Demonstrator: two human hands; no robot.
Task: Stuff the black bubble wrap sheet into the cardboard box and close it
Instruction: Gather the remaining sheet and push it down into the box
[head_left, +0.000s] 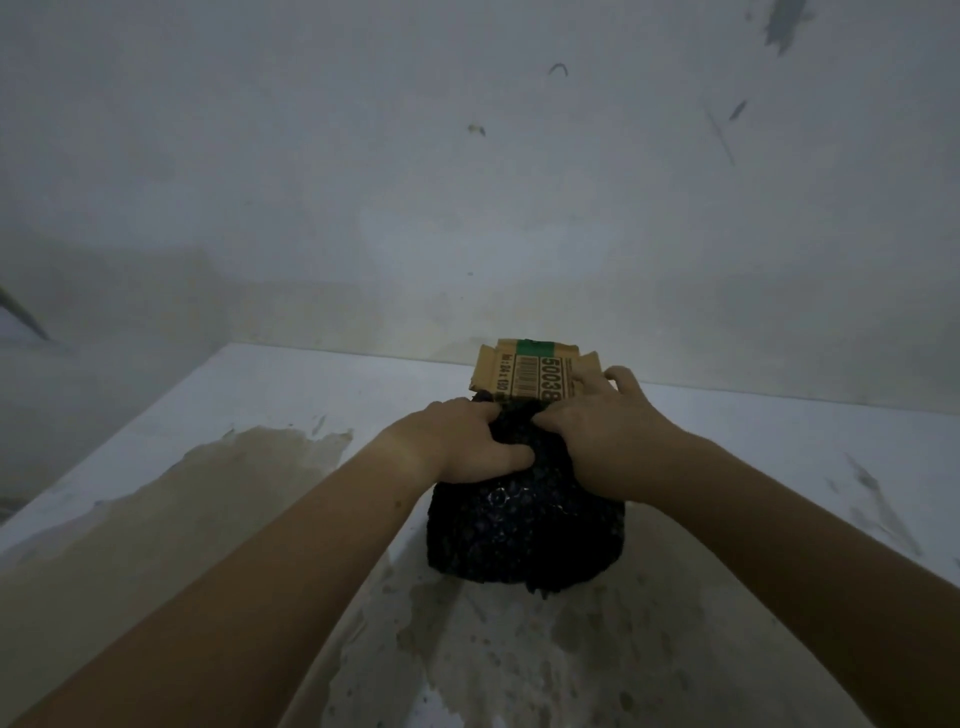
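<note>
A bunched black bubble wrap sheet (524, 525) lies on the white table (260, 405) in front of me. Both hands press on its far end. My left hand (462, 441) grips the wrap from the left, thumb along its side. My right hand (602, 421) grips it from the right, with fingers reaching onto the cardboard box (524, 371). The box is brown with printed numbers, a barcode and a green strip. Its flap stands up behind the wrap. The box's opening is hidden by the wrap and my hands.
A stained grey wall (467, 182) rises right behind the table's far edge. Brown stains (218, 499) spread over the left and near parts of the tabletop. The table's left edge drops off toward a dark floor (62, 395).
</note>
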